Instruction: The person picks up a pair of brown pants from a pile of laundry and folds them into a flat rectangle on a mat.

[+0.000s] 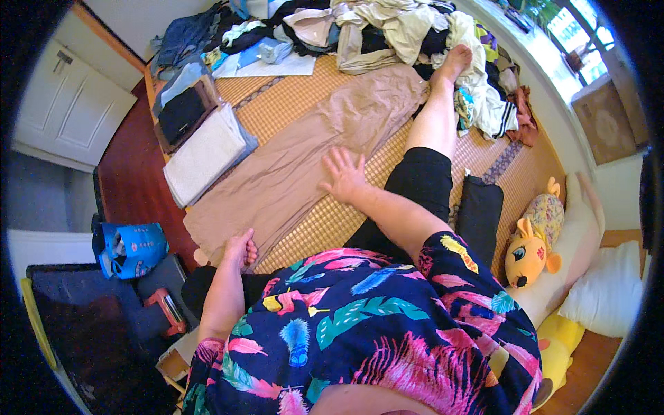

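Observation:
A long tan garment (290, 155), which looks like a pair of trousers, lies stretched diagonally over the woven mat (306, 233). Its far end is rumpled, while the near end lies flatter. My right hand (342, 174) rests palm down on the garment's right edge, fingers spread. At the near end, my left hand (241, 248) touches the cloth with its fingers curled; whether it pinches any fabric is hidden. Beside the garment's left edge is a folded whitish cloth stack (207, 153), and beyond that a folded black garment (181, 115) sits on brown cloth.
A heap of loose clothes (384, 26) covers the far end of the mat. To the right are a folded black garment (478, 220), a plush deer toy (529, 254) and a white pillow (604, 290). A blue bag (137, 249) stands off the mat's left side, near a white door (72, 101).

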{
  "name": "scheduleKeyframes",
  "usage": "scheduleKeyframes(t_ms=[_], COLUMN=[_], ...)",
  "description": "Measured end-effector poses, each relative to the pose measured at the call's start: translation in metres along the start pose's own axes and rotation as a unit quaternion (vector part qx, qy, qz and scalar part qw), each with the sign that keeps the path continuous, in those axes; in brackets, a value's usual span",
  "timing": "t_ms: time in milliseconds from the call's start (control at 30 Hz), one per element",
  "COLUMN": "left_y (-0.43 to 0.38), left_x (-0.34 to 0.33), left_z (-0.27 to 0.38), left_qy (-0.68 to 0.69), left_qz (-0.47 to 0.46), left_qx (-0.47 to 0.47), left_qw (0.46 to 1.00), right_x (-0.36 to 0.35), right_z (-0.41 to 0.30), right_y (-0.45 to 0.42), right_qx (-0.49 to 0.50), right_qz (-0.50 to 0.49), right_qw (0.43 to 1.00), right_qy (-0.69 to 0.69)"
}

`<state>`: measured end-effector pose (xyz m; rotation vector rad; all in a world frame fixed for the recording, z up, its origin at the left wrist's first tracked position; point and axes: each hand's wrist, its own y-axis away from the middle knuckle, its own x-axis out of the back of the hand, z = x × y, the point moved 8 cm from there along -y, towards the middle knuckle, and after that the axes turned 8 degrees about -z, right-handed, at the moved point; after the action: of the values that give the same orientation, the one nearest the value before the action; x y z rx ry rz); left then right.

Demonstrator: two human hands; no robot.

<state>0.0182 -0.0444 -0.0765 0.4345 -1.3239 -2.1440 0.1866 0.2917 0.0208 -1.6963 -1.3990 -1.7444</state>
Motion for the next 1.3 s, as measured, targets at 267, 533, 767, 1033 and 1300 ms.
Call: scheduleKeyframes(t_ms=[267,533,767,1033,1300], left_y=[0.0,0.003,0.008,0.069,0.032], left_x=[-0.012,-0.013,-0.008,-0.095,-0.043], left_z=[0.013,0.002,0.007,0.164,0.16], left_qy=[-0.027,0.055,-0.011,-0.455,-0.578], left_qz=[-0.003,-0.079,0.003,0.285,0.31], left_qx=[0.013,-0.011,-0.002,-0.465,-0.202], left_qw=[1.0,0.995,1.0,0.704,0.727], right_x=[0.007,0.076,0.091,0.071,0.047], right_z=[0.196,0.216,0.184,-0.032,-0.038], right_y=[-0.054,-0.066,-0.074,-0.098,-0.107], right_qx=[-0.354,-0.223,-0.316,0.095,0.011], right_qz=[0.074,0.096,-0.004,0.163,0.04], right_qw=[0.931,0.966,0.923,0.971,0.997], right_qy=[-0.044,0.093,0.219,0.15,0.07])
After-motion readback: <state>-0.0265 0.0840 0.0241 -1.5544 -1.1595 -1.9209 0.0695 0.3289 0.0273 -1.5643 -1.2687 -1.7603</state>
